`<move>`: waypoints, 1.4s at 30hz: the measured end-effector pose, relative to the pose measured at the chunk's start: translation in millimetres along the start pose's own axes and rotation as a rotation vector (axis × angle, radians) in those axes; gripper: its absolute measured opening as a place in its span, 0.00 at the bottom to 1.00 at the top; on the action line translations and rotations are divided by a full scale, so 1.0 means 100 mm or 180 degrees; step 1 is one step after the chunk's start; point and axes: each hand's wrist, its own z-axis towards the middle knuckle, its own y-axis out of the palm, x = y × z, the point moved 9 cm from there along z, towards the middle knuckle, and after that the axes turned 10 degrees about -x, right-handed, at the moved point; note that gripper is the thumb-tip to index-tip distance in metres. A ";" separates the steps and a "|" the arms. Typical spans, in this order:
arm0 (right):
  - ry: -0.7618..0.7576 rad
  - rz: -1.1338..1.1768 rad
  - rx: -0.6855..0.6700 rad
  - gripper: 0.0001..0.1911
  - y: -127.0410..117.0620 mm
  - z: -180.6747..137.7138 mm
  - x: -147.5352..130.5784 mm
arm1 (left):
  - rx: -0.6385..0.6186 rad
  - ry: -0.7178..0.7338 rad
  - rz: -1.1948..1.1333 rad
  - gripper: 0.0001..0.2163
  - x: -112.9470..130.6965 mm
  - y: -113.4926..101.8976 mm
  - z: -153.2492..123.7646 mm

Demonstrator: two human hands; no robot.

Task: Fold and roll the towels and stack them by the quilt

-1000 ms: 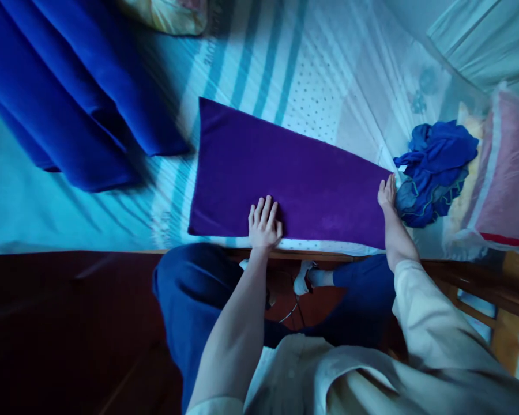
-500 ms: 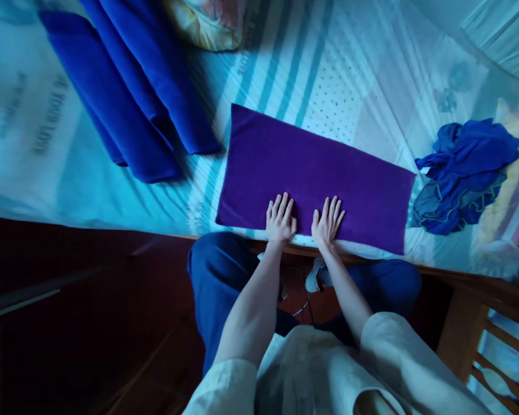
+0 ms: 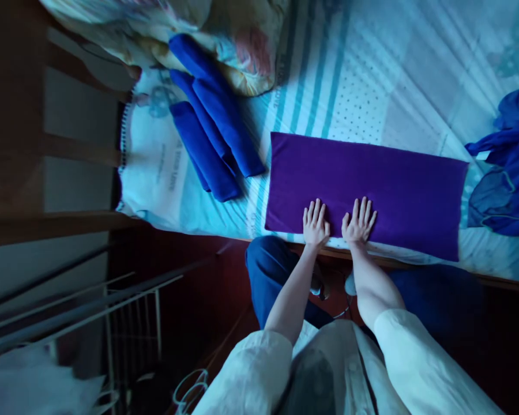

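A purple cloth (image 3: 363, 184), shaped like a towel, lies flat along the front edge of the bed. My left hand (image 3: 316, 223) rests palm down on its near edge, fingers stretched out. Just to the right, my right hand (image 3: 358, 221) presses flat on the same edge with its fingers spread. Beyond the cloth's left end lie blue rolled or folded cloths (image 3: 216, 127), side by side. At its right end sits a crumpled blue cloth (image 3: 514, 167) with a white tag, partly cut off by the frame.
The bed sheet (image 3: 363, 109) is patterned with stripes and dots. A bunched floral quilt (image 3: 255, 52) lies at the back left. A wooden bed frame (image 3: 78, 150) rises at the left. Below it stands a metal rack (image 3: 134, 311). White cables (image 3: 192, 386) lie near the floor.
My view has swung left, so the bed's left end and the rack show more. Both hands stay flat on the purple cloth, the right one now slightly farther along its edge.
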 end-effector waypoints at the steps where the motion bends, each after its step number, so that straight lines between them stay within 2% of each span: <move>1: -0.0004 0.0019 0.0005 0.34 0.01 0.00 0.01 | -0.0044 -0.0018 0.0071 0.31 0.00 0.00 0.00; 5: -0.0009 0.0080 0.0017 0.34 0.04 0.01 0.04 | -0.0226 -0.0105 0.0299 0.31 0.06 0.00 0.00; 8: 0.0014 0.0096 -0.0017 0.34 0.08 0.02 0.07 | -0.0243 -0.0017 0.0349 0.30 0.27 -0.01 0.05; 12: 0.0075 0.0062 -0.0131 0.33 0.15 0.03 0.13 | -0.0401 0.0741 0.0234 0.28 0.80 0.13 0.27; 14: 0.0094 0.0050 -0.0101 0.33 0.15 0.03 0.13 | -0.0539 0.1070 0.0164 0.28 0.92 0.21 0.39; 15: 0.0078 0.0049 -0.0057 0.33 0.14 0.03 0.13 | -0.0593 0.1139 0.0143 0.28 0.89 0.22 0.43; 17: 0.0013 0.0057 0.0044 0.33 0.10 0.02 0.10 | -0.0638 0.1082 0.0155 0.29 0.67 0.16 0.49; 19: -0.0043 0.0064 0.0104 0.34 0.08 0.01 0.07 | -0.0603 0.0856 0.0248 0.28 0.29 0.00 0.49; 23: -0.0050 0.0050 0.0079 0.36 0.07 0.01 0.06 | -0.0336 0.0273 0.0430 0.28 -0.55 -0.51 0.43; 25: -0.0052 0.0030 0.0066 0.36 0.06 0.01 0.06 | -0.0214 0.0056 0.0487 0.28 -0.84 -0.72 0.41; 27: -0.0071 0.0017 0.0072 0.36 0.06 0.00 0.05 | -0.0161 -0.0030 0.0528 0.28 -0.99 -0.84 0.42; 30: -0.0092 0.0053 0.0108 0.36 0.05 0.00 0.05 | -0.0113 -0.0097 0.0577 0.28 -1.03 -0.87 0.44; 32: -0.0088 0.0110 0.0127 0.36 0.06 0.00 0.06 | 0.0008 -0.0211 0.0598 0.28 -0.94 -0.83 0.43; 34: -0.0079 0.0172 0.0132 0.35 0.06 0.00 0.07 | 0.0051 -0.0154 0.0591 0.29 -0.69 -0.70 0.41; 36: -0.0066 0.0221 0.0125 0.35 0.07 0.01 0.08 | -0.0152 0.0262 0.0539 0.29 -0.26 -0.44 0.42; 39: -0.0035 0.0247 0.0102 0.34 0.09 0.01 0.09 | -0.0653 0.1154 0.0396 0.28 0.46 0.02 0.47; 40: -0.0024 0.0245 0.0098 0.34 0.09 0.01 0.09 | -0.0744 0.1346 0.0351 0.28 0.63 0.11 0.51; 42: -0.0015 0.0235 0.0099 0.34 0.09 0.01 0.09 | -0.0818 0.1544 0.0308 0.27 0.78 0.20 0.63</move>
